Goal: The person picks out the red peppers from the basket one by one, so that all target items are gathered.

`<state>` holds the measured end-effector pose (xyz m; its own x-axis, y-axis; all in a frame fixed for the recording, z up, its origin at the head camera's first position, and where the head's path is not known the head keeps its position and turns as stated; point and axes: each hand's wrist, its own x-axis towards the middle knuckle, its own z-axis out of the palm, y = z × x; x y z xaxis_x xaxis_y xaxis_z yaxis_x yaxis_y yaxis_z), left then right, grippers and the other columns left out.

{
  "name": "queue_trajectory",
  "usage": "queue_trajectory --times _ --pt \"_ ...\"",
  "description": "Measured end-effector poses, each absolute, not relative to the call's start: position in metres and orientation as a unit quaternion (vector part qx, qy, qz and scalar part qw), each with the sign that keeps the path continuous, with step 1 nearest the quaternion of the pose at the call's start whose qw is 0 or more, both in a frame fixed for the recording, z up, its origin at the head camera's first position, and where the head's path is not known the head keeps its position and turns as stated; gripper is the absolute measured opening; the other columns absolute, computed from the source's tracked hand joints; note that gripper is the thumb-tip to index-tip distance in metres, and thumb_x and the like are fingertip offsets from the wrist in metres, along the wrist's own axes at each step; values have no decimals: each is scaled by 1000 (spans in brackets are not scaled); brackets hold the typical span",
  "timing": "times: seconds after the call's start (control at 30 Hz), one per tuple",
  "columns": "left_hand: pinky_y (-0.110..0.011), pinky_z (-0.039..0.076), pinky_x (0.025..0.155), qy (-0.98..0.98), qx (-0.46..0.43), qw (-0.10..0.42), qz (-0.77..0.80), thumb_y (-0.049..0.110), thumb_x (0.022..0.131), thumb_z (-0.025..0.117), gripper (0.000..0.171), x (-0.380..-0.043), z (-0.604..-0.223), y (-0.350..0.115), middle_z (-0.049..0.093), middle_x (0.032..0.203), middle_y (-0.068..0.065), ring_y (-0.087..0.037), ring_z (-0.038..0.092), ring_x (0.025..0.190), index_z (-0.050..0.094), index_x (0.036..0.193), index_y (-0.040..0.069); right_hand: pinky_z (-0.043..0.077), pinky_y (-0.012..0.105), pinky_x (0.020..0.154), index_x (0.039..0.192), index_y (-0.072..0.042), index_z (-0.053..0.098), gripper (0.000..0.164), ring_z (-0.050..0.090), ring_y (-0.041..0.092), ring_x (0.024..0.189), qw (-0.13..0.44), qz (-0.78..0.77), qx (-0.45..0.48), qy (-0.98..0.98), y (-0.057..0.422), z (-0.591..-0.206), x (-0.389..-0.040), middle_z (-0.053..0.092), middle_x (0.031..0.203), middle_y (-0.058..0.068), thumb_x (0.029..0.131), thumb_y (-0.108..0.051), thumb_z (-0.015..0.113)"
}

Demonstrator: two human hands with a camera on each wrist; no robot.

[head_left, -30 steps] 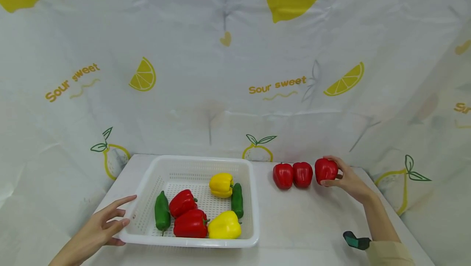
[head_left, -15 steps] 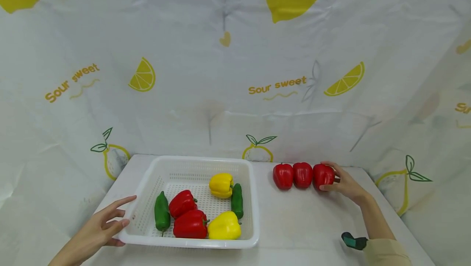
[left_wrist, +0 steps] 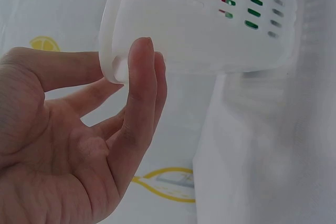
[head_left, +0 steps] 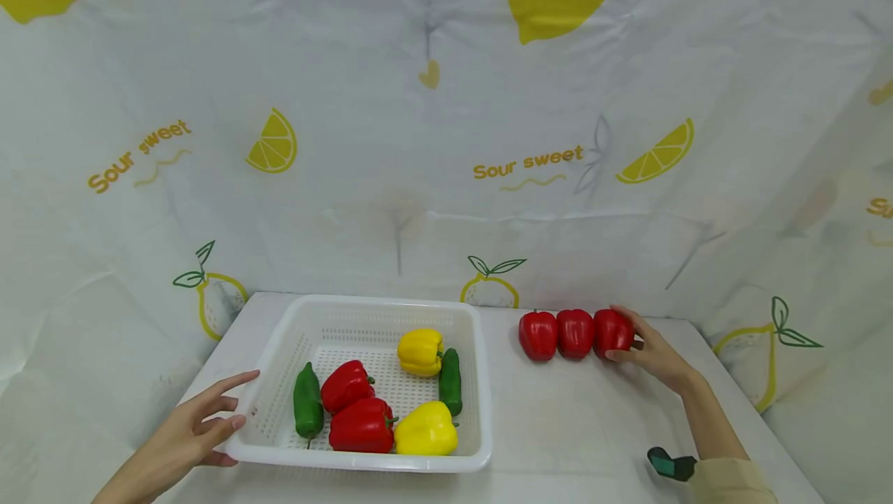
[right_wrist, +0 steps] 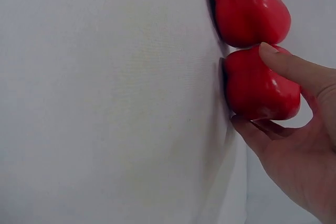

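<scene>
Close by the back edge of a white counter (head_left: pixel 558 419), just before a lemon-print cloth (head_left: pixel 391 178), a first pepper (head_left: pixel 538 336), a middle pepper (head_left: pixel 575 334) and an end pepper (head_left: pixel 610 333), all red, sit in a row. A broad stretch of counter runs from the row toward the front, a narrower gap parts the first pepper from the basket (head_left: pixel 363 460), and a slanting strip lies between the right hand (head_left: pixel 652 353) and the right edge. The right hand's fingers (right_wrist: pixel 249 135) and thumb (right_wrist: pixel 291 68) spread as wide as the end pepper and grip it from two sides; it sits on the counter and appears to touch the middle pepper. At front left, near the counter's left edge, the left hand (head_left: pixel 181 434) pinches the basket's corner rim, its grip only partly closed, one finger stretched along the side. Inside the basket lie two green peppers (head_left: pixel 308 402), two yellow peppers (head_left: pixel 425 428) and two more red ones (head_left: pixel 361 425), with bare floor mostly toward the back left.
</scene>
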<state>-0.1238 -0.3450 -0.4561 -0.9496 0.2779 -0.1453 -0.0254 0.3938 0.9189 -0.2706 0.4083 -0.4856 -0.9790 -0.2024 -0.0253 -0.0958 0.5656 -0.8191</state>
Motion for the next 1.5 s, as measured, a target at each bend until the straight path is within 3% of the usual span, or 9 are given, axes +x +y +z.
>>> queue_trajectory --times 0.1,0.33,0.6,0.87,1.17,1.27,1.37,1.5 --pt "-42 70 78 824 78 139 544 19 114 56 58 -123 -456 -345 61 127 -8 -1 70 101 41 155 57 55 71 105 172 -8 15 100 31 62 148 63 -459 -86 882 408 -484 -269 23 170 35 96 -20 79" --pt "-43 69 78 823 87 134 546 18 114 56 58 -123 -456 -345 61 127 -9 -1 70 102 40 160 51 53 74 107 172 -9 14 99 30 64 149 78 -460 -82 881 408 -472 -265 23 170 34 98 -25 78" --pt "-43 69 78 824 85 127 545 17 114 57 59 -122 -455 -343 60 126 -7 -1 71 102 38 167 32 50 79 107 173 -12 12 100 28 71 148 69 -443 -74 891 413 -459 -259 17 170 40 99 -26 77" --pt "-41 69 78 829 64 140 538 22 114 57 56 -124 -454 -343 60 133 -19 -3 71 100 40 159 51 50 79 106 173 -10 13 97 32 71 147 29 -413 -77 907 406 -443 -256 18 171 41 101 -27 76" --pt "-38 69 78 834 42 143 531 25 114 58 57 -123 -451 -342 57 139 -26 -2 69 100 38 165 40 48 77 111 171 -9 18 96 35 67 148 1 -405 -120 906 376 -424 -252 24 172 36 98 -18 79" --pt "-38 69 78 834 45 142 531 25 114 57 56 -122 -452 -342 57 139 -26 -2 69 101 39 164 44 55 71 106 171 -10 22 95 36 64 148 -10 -405 -141 903 363 -415 -249 28 171 33 96 -16 81" --pt "-39 69 78 833 52 141 533 24 114 57 56 -122 -452 -342 57 137 -24 -1 69 101 39 162 49 64 54 101 169 -12 28 91 39 61 148 -22 -406 -169 898 347 -408 -248 34 168 30 95 -15 82" --pt "-39 69 79 831 53 143 536 23 114 57 56 -122 -452 -342 57 137 -23 -1 69 101 39 160 51 67 42 98 166 -11 33 86 44 61 147 -25 -411 -200 889 323 -400 -244 39 166 29 95 -12 81"
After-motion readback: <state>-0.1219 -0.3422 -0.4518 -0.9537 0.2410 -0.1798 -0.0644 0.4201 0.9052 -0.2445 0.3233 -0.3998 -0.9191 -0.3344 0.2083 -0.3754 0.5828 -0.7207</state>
